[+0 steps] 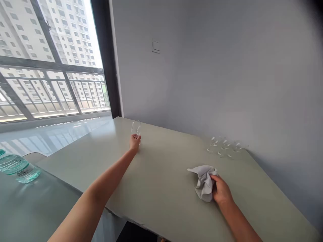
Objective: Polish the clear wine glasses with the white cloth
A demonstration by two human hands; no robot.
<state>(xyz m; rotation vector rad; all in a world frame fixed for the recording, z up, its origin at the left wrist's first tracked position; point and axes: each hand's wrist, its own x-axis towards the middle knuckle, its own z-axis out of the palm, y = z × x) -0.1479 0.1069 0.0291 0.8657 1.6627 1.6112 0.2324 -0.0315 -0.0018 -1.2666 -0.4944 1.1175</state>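
My left hand [135,142] reaches far out over the table and is closed around the lower part of a clear drinking glass [136,126]. The glass stands upright, its rim showing above my fingers. On the right, my right hand [221,189] grips a crumpled light grey cloth [205,183] by its right side. Folds of the cloth hang loose to the left of my fingers, close to the tabletop. Whether the cloth touches the table, I cannot tell.
Several clear glasses [224,147] are grouped at the back right of the pale table [161,168], near the wall. A large water bottle [19,167] lies on a lower glossy surface at the left. Beyond are a window and a wall switch [155,46].
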